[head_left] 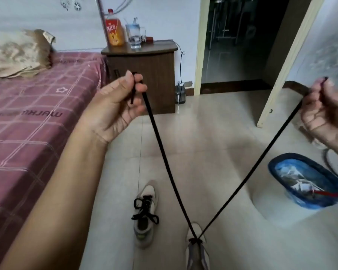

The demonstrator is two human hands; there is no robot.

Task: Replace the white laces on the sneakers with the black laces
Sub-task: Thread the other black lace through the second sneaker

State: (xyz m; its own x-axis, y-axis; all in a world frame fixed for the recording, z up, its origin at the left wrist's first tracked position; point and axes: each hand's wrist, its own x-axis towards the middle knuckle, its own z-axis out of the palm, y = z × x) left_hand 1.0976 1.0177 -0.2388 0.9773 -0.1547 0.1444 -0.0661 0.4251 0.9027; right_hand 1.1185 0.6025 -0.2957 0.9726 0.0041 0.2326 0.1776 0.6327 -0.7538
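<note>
Pinching one end each, left hand (123,98) and right hand (324,106) draw the black lace (164,152) taut above the near sneaker (196,248), apparently evening its lengths; beside it, the laced sneaker (145,215).

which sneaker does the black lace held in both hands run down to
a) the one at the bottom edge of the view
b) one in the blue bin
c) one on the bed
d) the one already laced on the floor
a: the black lace, with one end pinched in the left hand and the other in the right hand, converges on the near sneaker at the bottom edge, not on the laced sneaker.
</note>
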